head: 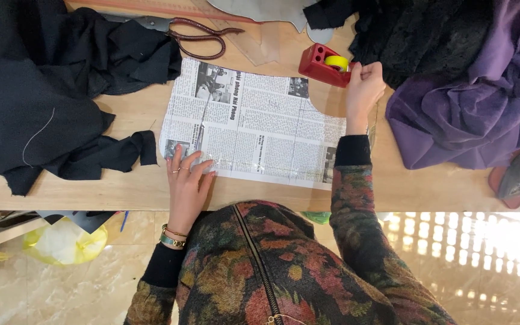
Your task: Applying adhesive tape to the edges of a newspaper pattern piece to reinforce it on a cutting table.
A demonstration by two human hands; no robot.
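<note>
A newspaper sheet cut into a pattern shape (254,123) lies flat on the wooden table (121,186). My left hand (186,180) presses flat on its near left corner, fingers spread. My right hand (363,90) reaches to the far right and pinches at the end of a red tape dispenser (322,64) holding a yellow roll. Both arms wear floral sleeves with black cuffs.
Black fabric (43,96) is piled on the table's left. Purple cloth (476,102) and dark fabric (416,30) lie at the right. Large scissors (203,33) and a clear ruler (254,42) sit at the far edge. A yellow bag (64,241) rests on the floor.
</note>
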